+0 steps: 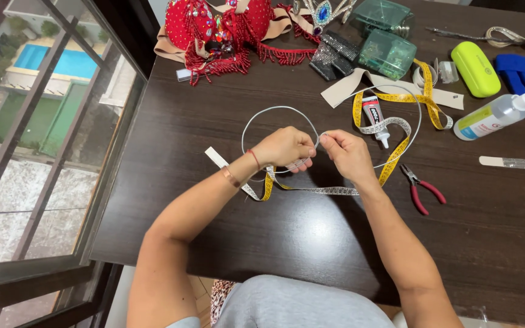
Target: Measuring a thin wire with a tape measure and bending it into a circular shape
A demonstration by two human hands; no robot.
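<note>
Beyond both hands, two green boxes, contents unclear

a small glue tube with a white, red and black label lies on the dark table just beyond the hands. at right, a clear squeeze bottle lies tilted, its label green and white with red. two translucent green plastic boxes sit near the far edge.

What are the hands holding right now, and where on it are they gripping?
Both the left hand and the right hand pinch a thin silver wire where its two loops meet, fingertips nearly touching, above the dark table.
</note>
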